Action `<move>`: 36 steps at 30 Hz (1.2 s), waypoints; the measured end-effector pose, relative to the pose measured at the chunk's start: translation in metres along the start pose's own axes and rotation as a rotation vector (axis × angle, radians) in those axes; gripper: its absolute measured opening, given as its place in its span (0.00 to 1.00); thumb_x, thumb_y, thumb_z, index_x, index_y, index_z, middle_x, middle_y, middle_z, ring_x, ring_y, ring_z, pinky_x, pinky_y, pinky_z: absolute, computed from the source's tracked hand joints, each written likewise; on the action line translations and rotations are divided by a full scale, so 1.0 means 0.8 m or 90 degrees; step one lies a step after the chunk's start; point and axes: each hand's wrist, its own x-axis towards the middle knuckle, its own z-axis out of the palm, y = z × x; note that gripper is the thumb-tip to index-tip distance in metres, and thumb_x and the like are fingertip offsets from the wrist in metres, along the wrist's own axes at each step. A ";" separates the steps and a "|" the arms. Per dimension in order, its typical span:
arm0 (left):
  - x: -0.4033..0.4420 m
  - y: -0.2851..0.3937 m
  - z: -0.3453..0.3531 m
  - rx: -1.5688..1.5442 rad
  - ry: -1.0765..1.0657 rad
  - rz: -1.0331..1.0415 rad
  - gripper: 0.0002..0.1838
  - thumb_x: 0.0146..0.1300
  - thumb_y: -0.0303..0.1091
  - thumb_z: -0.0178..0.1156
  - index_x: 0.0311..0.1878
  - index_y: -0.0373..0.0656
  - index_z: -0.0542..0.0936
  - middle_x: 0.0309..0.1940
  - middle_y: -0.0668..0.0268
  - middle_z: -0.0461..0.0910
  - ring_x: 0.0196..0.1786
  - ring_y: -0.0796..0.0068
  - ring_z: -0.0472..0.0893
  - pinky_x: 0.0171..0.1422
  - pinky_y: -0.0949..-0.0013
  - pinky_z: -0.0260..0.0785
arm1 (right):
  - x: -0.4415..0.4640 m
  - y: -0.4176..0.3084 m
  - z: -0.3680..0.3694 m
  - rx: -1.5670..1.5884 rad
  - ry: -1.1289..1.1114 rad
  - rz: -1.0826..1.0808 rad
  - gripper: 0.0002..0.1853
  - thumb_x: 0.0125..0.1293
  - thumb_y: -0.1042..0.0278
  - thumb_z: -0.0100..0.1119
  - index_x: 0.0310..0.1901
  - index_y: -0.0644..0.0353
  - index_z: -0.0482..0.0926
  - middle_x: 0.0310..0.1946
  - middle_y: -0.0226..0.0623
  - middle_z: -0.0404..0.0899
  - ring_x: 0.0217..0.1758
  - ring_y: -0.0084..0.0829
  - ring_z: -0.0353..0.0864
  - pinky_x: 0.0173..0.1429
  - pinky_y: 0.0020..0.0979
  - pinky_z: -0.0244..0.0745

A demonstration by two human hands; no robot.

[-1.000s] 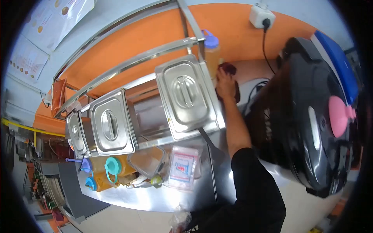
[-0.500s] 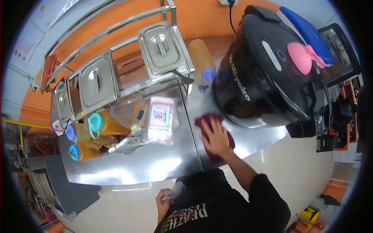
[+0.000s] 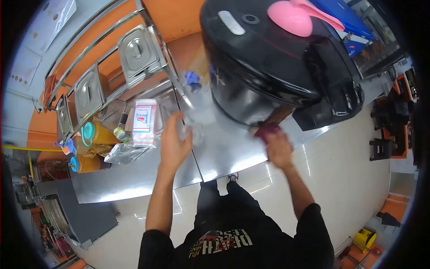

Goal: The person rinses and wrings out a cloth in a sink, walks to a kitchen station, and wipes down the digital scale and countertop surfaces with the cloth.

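Note:
My right hand (image 3: 280, 150) grips a dark red cloth (image 3: 268, 131) at the steel tabletop, close to the base of a big black cooker (image 3: 251, 98) lettered Miyako in the earlier view. My left hand (image 3: 174, 145) is over the table near the seam, blurred, its thumb and fingers apart. Beside its thumb is a crumpled piece of clear plastic (image 3: 195, 134), seemingly on the steel. Left of that hand lies a white packet of clear bags (image 3: 144, 121) with a red and blue print.
A pink scoop (image 3: 293, 18) rests on the cooker's lid. Lidded steel pans (image 3: 136, 51) sit in a rack along the back. Squeeze bottles (image 3: 87, 165) and a silvery pouch (image 3: 125, 153) are at the left. A purple-capped bottle (image 3: 192, 78) is behind the cooker's left side.
My left hand has risen from beside my body to over the table, and the plastic it held is now by its thumb. My right hand has moved the cloth right, toward the cooker's base. The view has shifted.

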 end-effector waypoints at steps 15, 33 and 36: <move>0.187 -0.102 0.166 0.226 -0.146 -0.209 0.53 0.58 0.31 0.64 0.78 0.47 0.37 0.52 0.37 0.73 0.47 0.39 0.82 0.53 0.47 0.75 | 0.185 -0.211 0.092 0.147 0.057 0.076 0.26 0.68 0.60 0.53 0.64 0.64 0.69 0.68 0.51 0.64 0.67 0.50 0.67 0.69 0.43 0.67; 0.262 -0.079 0.160 0.244 -0.089 0.010 0.16 0.58 0.34 0.63 0.48 0.36 0.79 0.47 0.42 0.79 0.48 0.39 0.83 0.51 0.47 0.77 | -0.021 0.132 0.014 -0.060 -0.042 0.437 0.23 0.64 0.53 0.54 0.59 0.49 0.79 0.59 0.40 0.78 0.65 0.48 0.73 0.68 0.58 0.59; 0.283 -0.044 0.126 0.298 -0.092 0.041 0.16 0.58 0.40 0.63 0.43 0.38 0.83 0.43 0.43 0.83 0.49 0.41 0.83 0.53 0.48 0.77 | 0.025 -0.006 0.016 -0.267 0.080 0.345 0.24 0.68 0.51 0.51 0.62 0.50 0.78 0.66 0.45 0.70 0.70 0.51 0.65 0.71 0.61 0.53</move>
